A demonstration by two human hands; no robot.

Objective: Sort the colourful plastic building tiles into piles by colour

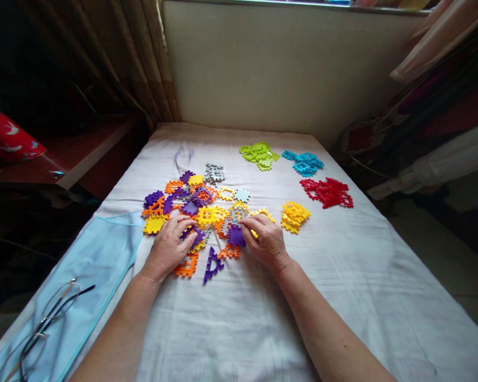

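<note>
Flat plastic pieces with notched edges lie in a mixed heap of purple, orange, yellow and grey. My left hand [171, 244] rests at the heap's left front, fingers apart over a purple piece [197, 235]; nothing is visibly held. At the right front, my right hand [265, 239] has its thumb and fingertips close together beside a grey piece [238, 213] and above a solid purple piece [236, 236]. Whether it grips anything cannot be made out. A purple triangular piece [212, 266] lies in front, between both hands. Near it is an orange piece [187, 265].
Sorted piles of green [258, 155], blue [305, 163], red [329, 192] and yellow [295, 216] pieces lie right of the heap. Glasses [43, 323] rest on a light blue cloth [91, 260] at left. A wall [247, 69] stands behind.
</note>
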